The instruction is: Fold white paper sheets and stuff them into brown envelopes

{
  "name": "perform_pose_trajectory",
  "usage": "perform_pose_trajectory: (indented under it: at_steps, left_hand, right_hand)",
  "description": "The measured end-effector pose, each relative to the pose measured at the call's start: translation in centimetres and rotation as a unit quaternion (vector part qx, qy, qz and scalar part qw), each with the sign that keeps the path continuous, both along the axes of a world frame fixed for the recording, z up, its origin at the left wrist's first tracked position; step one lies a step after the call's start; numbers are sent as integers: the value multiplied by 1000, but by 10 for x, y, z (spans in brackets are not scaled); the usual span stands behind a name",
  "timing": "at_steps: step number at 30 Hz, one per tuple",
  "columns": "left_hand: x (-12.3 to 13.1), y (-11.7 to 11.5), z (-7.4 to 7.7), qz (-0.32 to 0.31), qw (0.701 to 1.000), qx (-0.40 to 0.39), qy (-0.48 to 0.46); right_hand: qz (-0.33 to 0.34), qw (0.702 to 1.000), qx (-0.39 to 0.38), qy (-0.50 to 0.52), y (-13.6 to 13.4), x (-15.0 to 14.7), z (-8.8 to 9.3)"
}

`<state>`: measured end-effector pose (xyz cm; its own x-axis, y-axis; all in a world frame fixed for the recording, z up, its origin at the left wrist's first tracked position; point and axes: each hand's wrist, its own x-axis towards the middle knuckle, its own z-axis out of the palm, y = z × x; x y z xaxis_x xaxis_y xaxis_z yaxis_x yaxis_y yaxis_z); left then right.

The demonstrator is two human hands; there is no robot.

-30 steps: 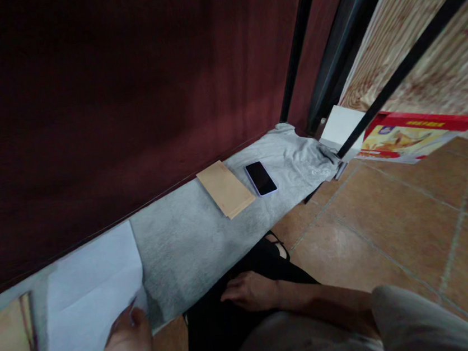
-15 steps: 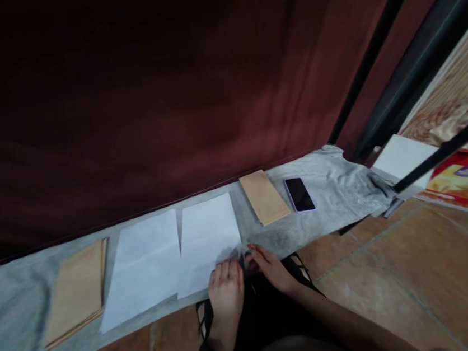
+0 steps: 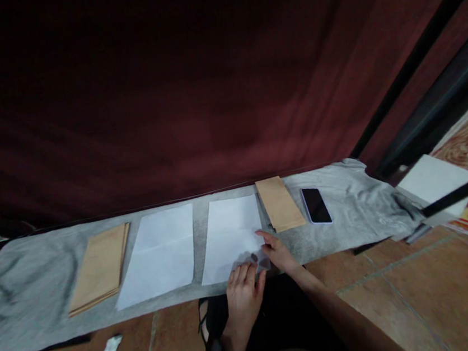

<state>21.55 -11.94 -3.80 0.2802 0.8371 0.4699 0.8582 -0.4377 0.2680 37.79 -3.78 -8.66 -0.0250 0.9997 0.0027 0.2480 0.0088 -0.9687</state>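
Observation:
A white sheet of paper [image 3: 231, 221] with a faint crease across it lies in front of me on the grey cloth. My left hand [image 3: 243, 295] rests at its near edge, fingers laid on the paper and thumb apart. At the right edge of the same sheet is my right hand [image 3: 277, 252], its index finger stretched out and touching the paper, the other fingers partly hidden. To the left lies a second white sheet [image 3: 160, 251], also creased, apart from the first one.
The grey cloth [image 3: 37, 271] covers a narrow bench. It bears a stack of brown envelopes [image 3: 101, 266] on the left, another brown envelope stack [image 3: 280, 204] and a phone [image 3: 316, 205] on the right. A crumpled tissue [image 3: 110, 347] lies on the tiled floor.
The sheet under my hands has shifted right, widening the gap between the two sheets. My right hand has moved up along its right edge, and my left thumb has spread. The view has shifted.

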Motion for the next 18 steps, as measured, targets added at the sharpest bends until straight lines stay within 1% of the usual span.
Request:
perform_pose_trajectory:
  at_steps: [2, 5, 7, 9, 11, 14, 18]
  left_hand:
    - [-16, 7, -6, 37, 998, -3, -53]
    - [-48, 23, -16, 119, 985, -12, -124]
    - [-67, 34, -23, 157, 978, -21, -135]
    - [-80, 42, -29, 169, 976, -41, -131]
    - [-85, 45, -35, 168, 976, -65, -120]
    - [-83, 43, -40, 166, 977, -84, -103]
    - [-82, 38, -44, 175, 973, -86, -124]
  right_hand:
    - [25, 1000, 5, 6, 5, 5, -1]
    - [40, 999, -1, -7, 10, 10, -3]
    - [22, 999, -1, -44, 12, 11, -6]
    - [7, 997, 1, -78, 12, 9, -8]
    - [7, 995, 2, -95, 12, 8, -9]
    - [15, 994, 7, -110, 13, 6, -8]
    - [29, 991, 14, -130, 20, 9, -4]
